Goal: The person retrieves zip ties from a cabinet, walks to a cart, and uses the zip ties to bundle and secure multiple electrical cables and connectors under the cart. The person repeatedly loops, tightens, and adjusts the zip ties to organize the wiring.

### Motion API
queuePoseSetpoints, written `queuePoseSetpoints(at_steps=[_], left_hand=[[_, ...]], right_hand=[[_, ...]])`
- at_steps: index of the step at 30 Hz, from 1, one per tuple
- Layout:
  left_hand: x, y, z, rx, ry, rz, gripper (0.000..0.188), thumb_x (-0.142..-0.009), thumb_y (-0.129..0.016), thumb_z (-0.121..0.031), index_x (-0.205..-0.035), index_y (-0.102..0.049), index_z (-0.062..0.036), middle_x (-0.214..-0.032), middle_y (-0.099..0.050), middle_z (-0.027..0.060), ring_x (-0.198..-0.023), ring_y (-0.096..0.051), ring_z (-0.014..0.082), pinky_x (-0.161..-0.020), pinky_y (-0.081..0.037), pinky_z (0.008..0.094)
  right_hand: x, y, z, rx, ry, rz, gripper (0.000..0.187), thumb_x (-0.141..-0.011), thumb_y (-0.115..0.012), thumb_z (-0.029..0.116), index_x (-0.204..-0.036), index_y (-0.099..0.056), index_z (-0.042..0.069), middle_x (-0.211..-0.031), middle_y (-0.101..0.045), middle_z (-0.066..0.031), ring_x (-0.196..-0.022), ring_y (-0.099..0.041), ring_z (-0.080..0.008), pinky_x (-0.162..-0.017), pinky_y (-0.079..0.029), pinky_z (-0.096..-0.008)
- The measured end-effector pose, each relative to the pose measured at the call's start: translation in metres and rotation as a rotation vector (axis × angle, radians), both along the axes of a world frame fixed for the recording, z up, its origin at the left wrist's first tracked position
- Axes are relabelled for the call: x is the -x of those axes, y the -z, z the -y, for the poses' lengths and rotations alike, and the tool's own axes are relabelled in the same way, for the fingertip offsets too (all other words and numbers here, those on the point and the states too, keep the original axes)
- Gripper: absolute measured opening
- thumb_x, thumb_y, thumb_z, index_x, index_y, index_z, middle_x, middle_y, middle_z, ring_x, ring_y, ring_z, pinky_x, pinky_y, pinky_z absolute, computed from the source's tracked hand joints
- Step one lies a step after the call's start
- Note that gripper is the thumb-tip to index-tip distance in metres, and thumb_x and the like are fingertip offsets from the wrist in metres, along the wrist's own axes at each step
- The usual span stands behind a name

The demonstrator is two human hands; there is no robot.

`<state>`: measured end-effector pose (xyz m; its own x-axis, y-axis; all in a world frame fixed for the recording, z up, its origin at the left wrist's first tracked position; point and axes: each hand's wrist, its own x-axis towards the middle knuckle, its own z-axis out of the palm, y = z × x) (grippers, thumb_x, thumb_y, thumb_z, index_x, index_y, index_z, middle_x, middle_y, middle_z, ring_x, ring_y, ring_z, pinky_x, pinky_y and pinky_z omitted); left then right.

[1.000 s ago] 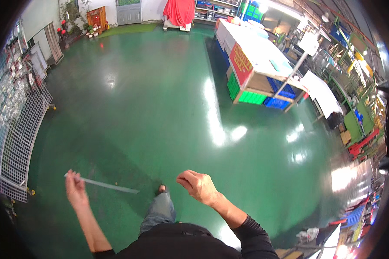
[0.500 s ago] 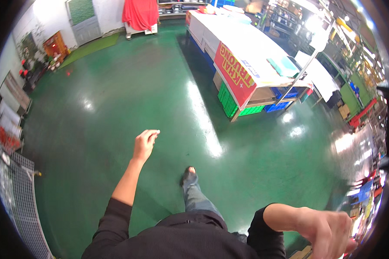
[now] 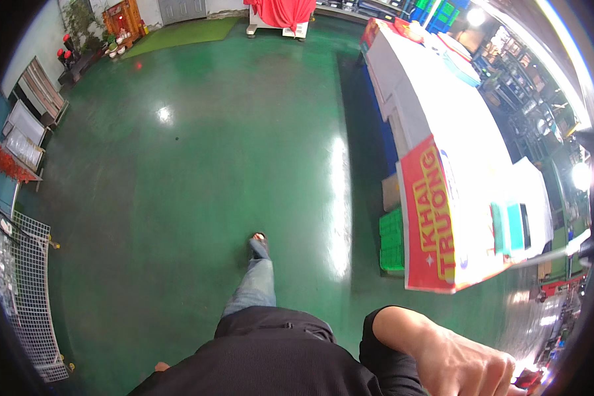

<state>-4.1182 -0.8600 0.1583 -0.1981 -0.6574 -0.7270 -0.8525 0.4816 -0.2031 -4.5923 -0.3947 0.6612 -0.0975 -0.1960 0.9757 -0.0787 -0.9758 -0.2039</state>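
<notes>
My right hand (image 3: 459, 356) is raised at the lower right, knuckles up and fingers curled under. Whatever those fingers hold, if anything, is hidden beneath them. Of my left hand (image 3: 162, 366), just a small patch of skin shows past the edge of my black top, so its fingers are out of sight. One foot in a dark sandal (image 3: 259, 237) is stretched forward on the green floor (image 3: 211, 178). Neither hand visibly touches any furniture.
On the right stands a long white-covered table (image 3: 435, 92) with a red and yellow banner (image 3: 429, 218) at its near end. A green crate (image 3: 391, 241) sits below. White wire mesh (image 3: 33, 290) lines the left. A red cloth (image 3: 284, 13) drapes something far ahead.
I have moved forward and the view has turned left, so the table looks closer and further right. My left hand has swung down and back from in front of me, nearly out of sight.
</notes>
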Motion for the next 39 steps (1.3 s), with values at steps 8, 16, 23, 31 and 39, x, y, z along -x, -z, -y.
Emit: queuePoseSetpoints(at_steps=[8,16,23,31,39], left_hand=[[0.675,0.012,0.003,-0.344,0.277,-0.699,0.029,-0.083,-0.053,-0.024,-0.059,-0.055,-0.0081,-0.056,-0.057,0.0077,-0.044,-0.053,0.0215,-0.040,-0.040,0.0366],[1.235,-0.209,-0.217,-1.318,0.090,-1.350,0.020,-0.090,-0.059,-0.021,-0.098,-0.059,-0.0030,-0.084,-0.064,0.0066,-0.072,-0.065,0.0144,-0.066,-0.054,0.0268],[1.405,-0.282,-0.233,-1.168,-0.088,-1.470,0.017,-0.091,-0.057,-0.017,-0.096,-0.057,-0.0005,-0.088,-0.065,0.0100,-0.081,-0.066,0.0167,-0.073,-0.053,0.0281],[1.662,-0.263,-0.242,-0.431,0.656,-1.871,0.014,-0.081,-0.063,0.000,-0.092,-0.057,-0.0053,-0.079,-0.066,0.0101,-0.072,-0.065,0.0280,-0.059,-0.051,0.0323],[1.955,-0.296,-0.289,-1.201,0.599,-1.282,0.010,-0.083,-0.064,-0.006,-0.091,-0.065,-0.0009,-0.078,-0.068,0.0077,-0.069,-0.065,0.0125,-0.060,-0.051,0.0265]], right_hand=[[0.274,-0.016,0.043,-0.030,0.110,0.061,0.048,-0.097,-0.033,0.022,-0.053,-0.047,0.009,-0.051,-0.046,-0.0074,-0.051,-0.051,-0.0217,-0.088,-0.048,-0.0499],[0.576,0.053,0.016,-0.059,0.224,-0.004,0.043,-0.095,-0.041,0.027,-0.058,-0.050,0.006,-0.054,-0.051,-0.0069,-0.051,-0.052,-0.0192,-0.065,-0.048,-0.0351],[0.912,0.147,0.064,-1.149,1.148,0.937,0.019,-0.090,-0.061,0.017,-0.092,-0.059,-0.003,-0.070,-0.059,-0.0022,-0.063,-0.055,-0.0066,-0.058,-0.044,-0.0206],[1.199,0.222,0.094,-1.122,1.159,1.022,0.019,-0.084,-0.067,0.015,-0.090,-0.065,-0.002,-0.067,-0.062,-0.0021,-0.062,-0.054,-0.0056,-0.054,-0.042,-0.0199],[1.438,0.196,0.014,-1.107,1.320,1.074,0.016,-0.088,-0.060,0.011,-0.101,-0.064,0.002,-0.083,-0.061,-0.0004,-0.075,-0.058,-0.0067,-0.062,-0.049,-0.0217]])
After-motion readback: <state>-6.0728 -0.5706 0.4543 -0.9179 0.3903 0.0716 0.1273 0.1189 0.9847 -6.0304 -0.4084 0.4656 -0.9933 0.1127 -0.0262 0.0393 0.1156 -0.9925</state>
